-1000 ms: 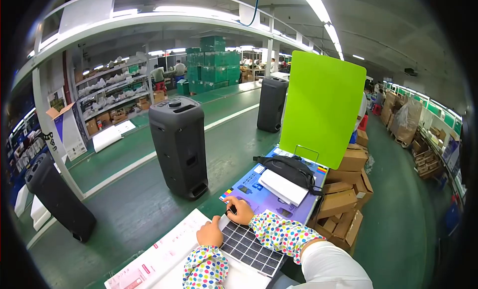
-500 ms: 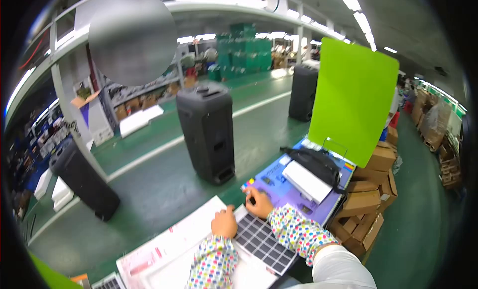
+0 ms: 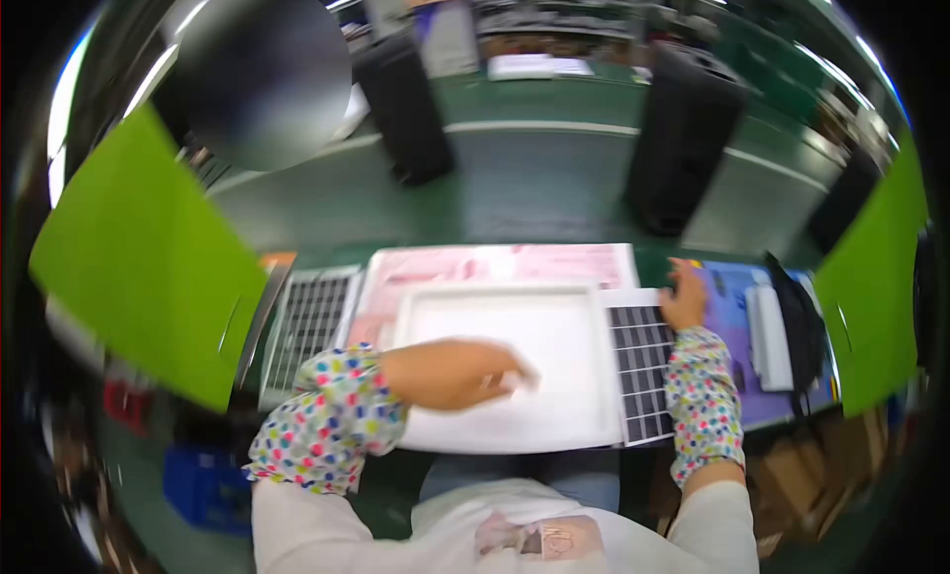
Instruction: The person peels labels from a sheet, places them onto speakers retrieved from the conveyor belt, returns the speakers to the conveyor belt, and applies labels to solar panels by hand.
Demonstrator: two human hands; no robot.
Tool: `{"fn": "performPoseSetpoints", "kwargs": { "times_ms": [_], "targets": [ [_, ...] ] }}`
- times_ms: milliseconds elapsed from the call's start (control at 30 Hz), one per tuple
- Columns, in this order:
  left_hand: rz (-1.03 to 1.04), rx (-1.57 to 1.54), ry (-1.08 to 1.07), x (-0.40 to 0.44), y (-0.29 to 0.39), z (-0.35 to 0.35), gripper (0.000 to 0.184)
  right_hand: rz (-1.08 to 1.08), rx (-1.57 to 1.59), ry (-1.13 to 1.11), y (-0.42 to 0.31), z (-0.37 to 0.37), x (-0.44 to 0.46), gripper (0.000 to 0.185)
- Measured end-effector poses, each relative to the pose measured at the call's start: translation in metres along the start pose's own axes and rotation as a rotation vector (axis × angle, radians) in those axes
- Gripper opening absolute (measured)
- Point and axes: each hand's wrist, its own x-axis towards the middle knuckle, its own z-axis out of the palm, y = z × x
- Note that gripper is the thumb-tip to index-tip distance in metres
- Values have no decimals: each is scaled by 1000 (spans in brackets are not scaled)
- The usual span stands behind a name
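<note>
My left hand is over the white shallow tray, fingers bent toward the right and smeared by motion. Whether it holds anything small cannot be made out. My right hand rests by the upper right corner of a sheet with a black and white grid, beside the purple printed box. Its fingers are curled, and what lies in them is hidden. Under the tray lies a pink and white printed sheet.
Another grid sheet lies at the left. Green panels stand on both sides. A black bag and a white box lie on the purple box. Tall black speakers stand on the green line beyond.
The view has swung left and down, bringing the whole tray into sight. My left hand has moved from beside the right-hand grid sheet to over the tray; my right hand stays near that sheet's corner.
</note>
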Motion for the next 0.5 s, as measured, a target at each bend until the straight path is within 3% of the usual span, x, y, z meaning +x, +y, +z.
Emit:
{"fn": "performPoseSetpoints", "kwargs": {
  "times_ms": [67,100,133,200,267,333,433,467,500],
  "targets": [
    [42,-397,-306,-76,3,35,31,-6,25,-56,2,-1,6,63],
    [-160,-627,-446,-104,7,52,34,-48,41,-42,0,-3,5,64],
    [-282,-780,-434,-127,-1,82,37,-47,80,-68,4,0,5,64],
    [-451,-1001,-101,-174,-55,185,38,-50,10,-111,7,1,7,63],
    [-780,-1115,344,-203,-112,297,37,-51,-111,-137,16,3,9,63],
    [-976,-570,852,-207,-188,469,40,-40,-133,-188,25,5,13,65],
    [-1142,-1216,633,-183,-218,598,46,-4,-271,-270,1,-4,17,70],
    [-1139,-1680,800,-165,-213,619,49,9,-290,-291,0,-7,19,71],
    [-1020,-2064,920,-164,-127,529,55,-44,-268,-255,5,-5,19,71]
  ]
}}
